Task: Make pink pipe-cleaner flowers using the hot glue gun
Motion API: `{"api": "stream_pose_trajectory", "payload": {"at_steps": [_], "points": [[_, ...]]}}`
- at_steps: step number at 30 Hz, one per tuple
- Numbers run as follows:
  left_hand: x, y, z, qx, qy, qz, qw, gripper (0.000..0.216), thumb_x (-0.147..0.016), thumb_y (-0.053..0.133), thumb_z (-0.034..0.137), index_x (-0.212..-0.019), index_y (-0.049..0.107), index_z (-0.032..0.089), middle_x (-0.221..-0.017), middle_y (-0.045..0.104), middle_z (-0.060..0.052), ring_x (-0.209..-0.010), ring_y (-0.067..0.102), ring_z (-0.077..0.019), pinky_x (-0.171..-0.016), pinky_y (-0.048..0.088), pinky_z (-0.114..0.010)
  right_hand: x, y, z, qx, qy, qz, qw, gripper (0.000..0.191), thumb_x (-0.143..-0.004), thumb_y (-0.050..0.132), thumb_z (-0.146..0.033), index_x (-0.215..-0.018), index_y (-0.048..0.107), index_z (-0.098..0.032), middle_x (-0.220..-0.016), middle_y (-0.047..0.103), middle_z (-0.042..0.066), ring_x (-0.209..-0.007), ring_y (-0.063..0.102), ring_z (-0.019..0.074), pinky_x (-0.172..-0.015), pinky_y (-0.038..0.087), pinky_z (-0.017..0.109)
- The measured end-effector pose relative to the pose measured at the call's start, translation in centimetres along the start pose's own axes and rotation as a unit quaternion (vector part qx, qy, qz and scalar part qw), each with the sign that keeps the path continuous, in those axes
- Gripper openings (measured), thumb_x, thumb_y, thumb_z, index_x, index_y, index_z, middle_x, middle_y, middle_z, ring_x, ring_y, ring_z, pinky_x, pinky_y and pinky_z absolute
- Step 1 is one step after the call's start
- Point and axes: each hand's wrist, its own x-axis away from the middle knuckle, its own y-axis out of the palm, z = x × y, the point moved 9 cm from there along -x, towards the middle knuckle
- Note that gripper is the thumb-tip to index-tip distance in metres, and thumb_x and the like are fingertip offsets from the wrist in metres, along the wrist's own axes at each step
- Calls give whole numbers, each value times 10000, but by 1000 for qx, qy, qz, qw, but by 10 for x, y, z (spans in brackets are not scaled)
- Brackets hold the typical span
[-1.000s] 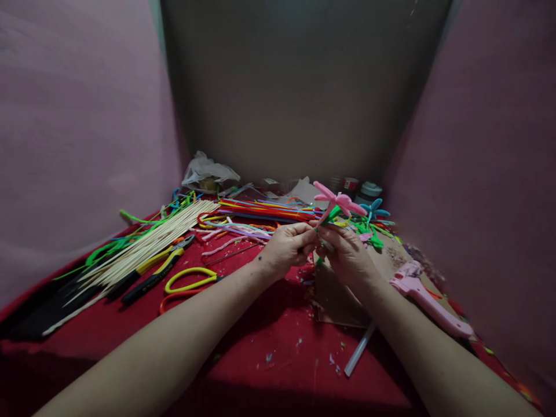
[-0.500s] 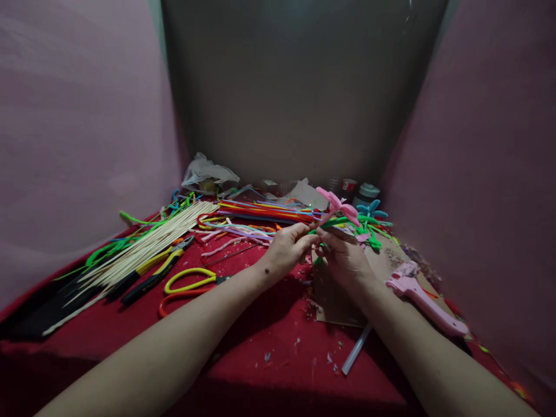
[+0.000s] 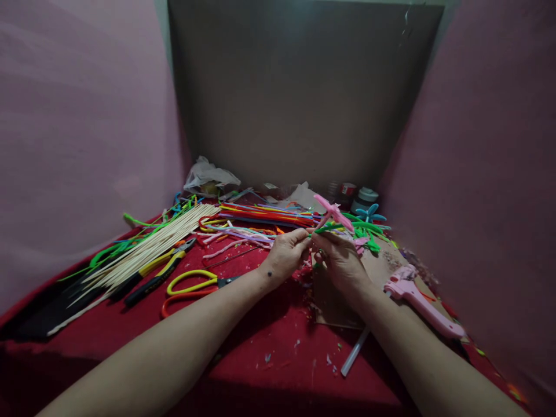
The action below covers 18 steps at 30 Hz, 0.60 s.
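Both my hands meet above the red cloth (image 3: 269, 341) at mid-table. My left hand (image 3: 284, 252) pinches the stem just below a pink pipe-cleaner flower (image 3: 333, 211). My right hand (image 3: 341, 258) is closed on the same stem, where a green pipe cleaner (image 3: 343, 227) runs off to the right. The flower head tilts up and to the right of my fingertips. A brown cardboard piece (image 3: 332, 301) lies under my right wrist.
A bundle of wooden skewers (image 3: 143, 249), pliers (image 3: 158, 271) and yellow scissors (image 3: 191, 282) lie to the left. Coloured pipe cleaners (image 3: 260, 215) spread behind the hands. On the right rest a pink glue gun (image 3: 419, 298), a glue stick (image 3: 354, 353) and a blue flower (image 3: 369, 214). Jars (image 3: 365, 197) stand at the back.
The pink flower has dropped lower and tilted further right. Both hands stayed together and shifted slightly down, with the green pipe cleaner now lying more level.
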Motion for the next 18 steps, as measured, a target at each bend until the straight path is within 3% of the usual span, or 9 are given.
{"api": "stream_pose_trajectory", "payload": {"at_steps": [8, 14, 18], "points": [[1, 7, 3, 120, -38, -60, 990, 300, -772, 576, 415, -673, 515, 138, -439, 453, 72, -306, 362, -28, -332, 245, -160, 1, 11, -19, 31, -29, -62, 997, 140, -734, 623, -310, -646, 666, -210, -578, 524, -13, -540, 407, 115, -517, 321, 261], [4, 18, -8, 219, -116, -139, 959, 316, -722, 636, 420, -676, 500, 139, -470, 448, 75, -292, 316, -14, -325, 242, -157, -6, 3, -4, -54, 20, -32, 998, 156, -630, 698, -306, -752, 706, -209, -675, 620, 1, -516, 411, 96, -488, 301, 250], [4, 21, -1, 188, -96, -162, 964, 296, -777, 566, 418, -728, 549, 126, -480, 437, 67, -309, 317, -21, -345, 251, -165, -8, -2, -1, -69, 12, -11, 997, 101, -600, 712, -251, -688, 702, -200, -614, 598, -16, -504, 394, 87, -488, 296, 248]]}}
